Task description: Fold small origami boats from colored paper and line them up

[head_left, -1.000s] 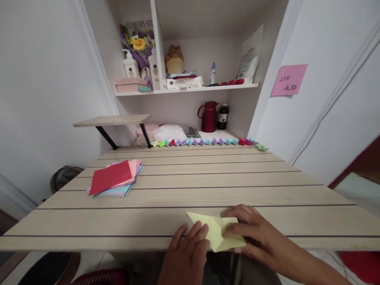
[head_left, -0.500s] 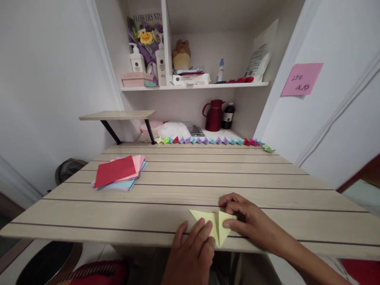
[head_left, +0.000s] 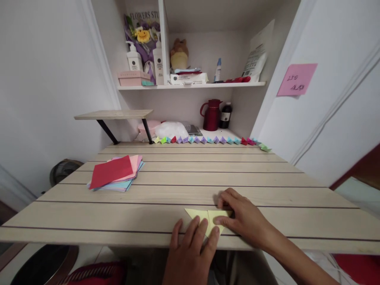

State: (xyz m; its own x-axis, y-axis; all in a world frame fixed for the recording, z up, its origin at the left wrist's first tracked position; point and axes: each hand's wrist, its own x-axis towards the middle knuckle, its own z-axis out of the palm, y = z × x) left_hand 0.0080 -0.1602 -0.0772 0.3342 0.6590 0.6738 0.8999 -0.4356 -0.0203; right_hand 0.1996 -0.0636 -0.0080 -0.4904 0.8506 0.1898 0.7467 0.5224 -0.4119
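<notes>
moved: since half a second ago the left hand has slid further over the lower tip of the yellow paper, and its right flap lies flatter.
step: a crease is being pressed flat, i judge.
fingers: left fingers lie together, flat on the tip; right hand presses the right flap with fingers a little apart, not clamped.
place: at 6 o'clock on the tabletop, near the front edge.
look: thin, pale, a down-pointing triangle with a middle seam.
next: calls for keeping the seam pinned.
</notes>
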